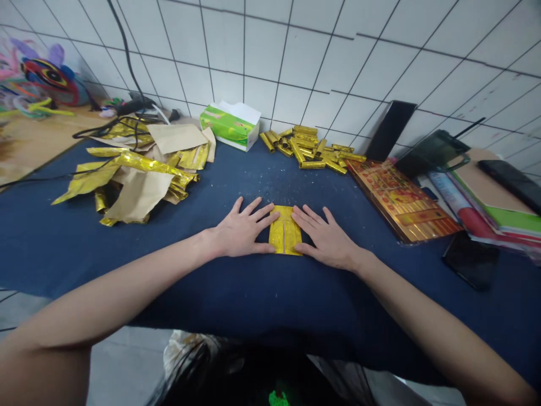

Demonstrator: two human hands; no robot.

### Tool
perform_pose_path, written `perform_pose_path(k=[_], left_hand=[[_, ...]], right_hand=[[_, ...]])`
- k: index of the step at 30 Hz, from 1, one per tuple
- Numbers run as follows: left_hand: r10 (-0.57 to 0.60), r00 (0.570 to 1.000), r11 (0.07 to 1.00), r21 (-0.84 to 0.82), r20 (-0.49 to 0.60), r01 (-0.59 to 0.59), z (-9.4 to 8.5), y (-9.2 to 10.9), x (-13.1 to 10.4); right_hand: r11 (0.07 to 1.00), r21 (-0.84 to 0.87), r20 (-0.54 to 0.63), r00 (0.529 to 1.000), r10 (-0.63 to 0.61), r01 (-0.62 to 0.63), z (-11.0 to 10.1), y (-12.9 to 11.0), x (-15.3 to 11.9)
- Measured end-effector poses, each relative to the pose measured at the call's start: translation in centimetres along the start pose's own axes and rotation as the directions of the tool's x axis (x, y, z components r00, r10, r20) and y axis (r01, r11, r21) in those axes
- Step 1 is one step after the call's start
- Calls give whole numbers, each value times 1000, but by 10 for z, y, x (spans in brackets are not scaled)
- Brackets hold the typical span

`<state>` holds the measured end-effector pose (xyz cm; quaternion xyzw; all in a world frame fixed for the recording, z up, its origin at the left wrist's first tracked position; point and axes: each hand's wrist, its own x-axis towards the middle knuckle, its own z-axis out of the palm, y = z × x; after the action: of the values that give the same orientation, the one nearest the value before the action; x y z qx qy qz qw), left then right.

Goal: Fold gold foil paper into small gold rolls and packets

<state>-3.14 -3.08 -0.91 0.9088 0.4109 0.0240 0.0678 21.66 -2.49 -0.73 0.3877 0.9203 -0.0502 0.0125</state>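
A small sheet of gold foil paper (285, 232) lies flat on the blue tablecloth (253, 293), its two sides folded in so that a narrow gap runs down its middle. My left hand (245, 230) rests with spread fingers on its left edge. On the right edge lie the fingertips of my right hand (327, 239), also spread, the thumb near the lower corner. Neither hand grips anything. Beyond the sheet, by the wall, is a pile of gold paper rolls (308, 148).
Crumpled gold and brown paper (143, 192) covers the left, with a black cable across it. A tissue box (230, 125) stands at the wall. To the right are a red-gold packet (401, 197), an upright black phone (391, 129), a dark mug (435, 153) and another phone (471, 260).
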Motion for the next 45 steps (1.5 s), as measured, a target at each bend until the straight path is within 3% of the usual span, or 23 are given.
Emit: perform_pose_path(k=[8, 15, 27, 34, 39, 45], left_hand=[[31, 999, 999, 11, 33, -31, -3, 1, -1], [103, 995, 994, 49, -14, -102, -1, 5, -4], [218, 975, 976, 14, 40, -219, -2, 37, -23], [298, 953, 953, -78, 48, -294, -24, 55, -35], [276, 961, 950, -163, 30, -268, -43, 56, -24], [209, 975, 978, 17, -73, -208, -16, 45, -8]], right_hand=[[1000, -15, 14, 1000, -6, 6, -2, -3, 1], [1000, -23, 12, 1000, -10, 10, -1, -3, 0], [1000, -22, 12, 1000, -1, 1, 0, -3, 0], [999, -36, 19, 1000, 1, 0, 0, -2, 0], [1000, -15, 28, 1000, -3, 3, -1, -1, 0], [1000, -4, 22, 1000, -9, 9, 0, -1, 1]])
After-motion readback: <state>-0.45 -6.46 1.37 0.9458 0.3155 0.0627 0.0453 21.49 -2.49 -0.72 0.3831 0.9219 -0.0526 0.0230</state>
